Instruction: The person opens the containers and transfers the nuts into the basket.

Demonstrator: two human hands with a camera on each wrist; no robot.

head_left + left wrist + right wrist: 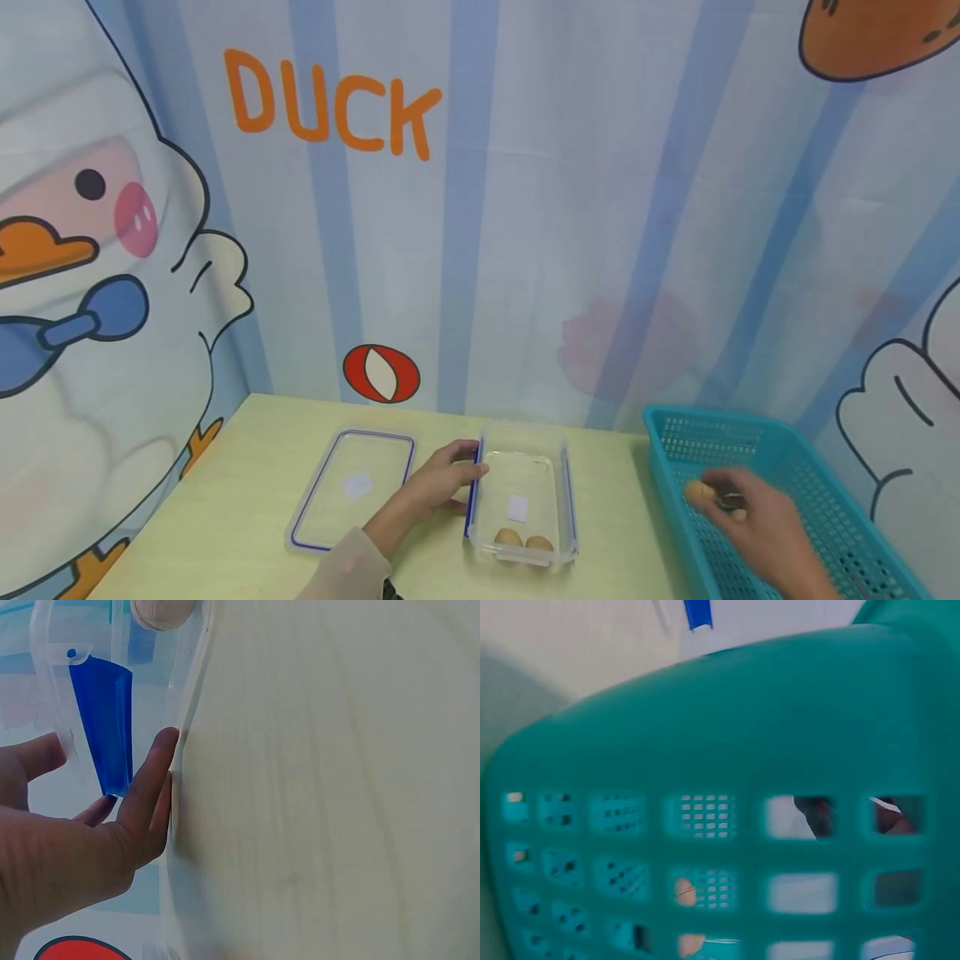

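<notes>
A clear plastic food container [525, 492] with blue side latches stands lidless on the table. Two round tan walnuts [507, 537] lie at its near end, and part of one walnut [161, 609] shows through the wall in the left wrist view. My left hand [442, 483] grips the container's left side, fingers around the blue latch flap [109, 724]. Inside the turquoise basket [667, 508] my right hand [765, 521] pinches a walnut [699, 492]; a second tan piece beside the fingers is partly hidden. Basket holes leave only bits of this hand [815, 814] visible in the right wrist view.
Left of the container lies its flat clear lid [356, 492] with a blue seal and a pale label. The basket's raised wall [705, 727] stands at the table's right. Behind the table [622, 500] hangs a striped curtain [517, 250] with duck prints.
</notes>
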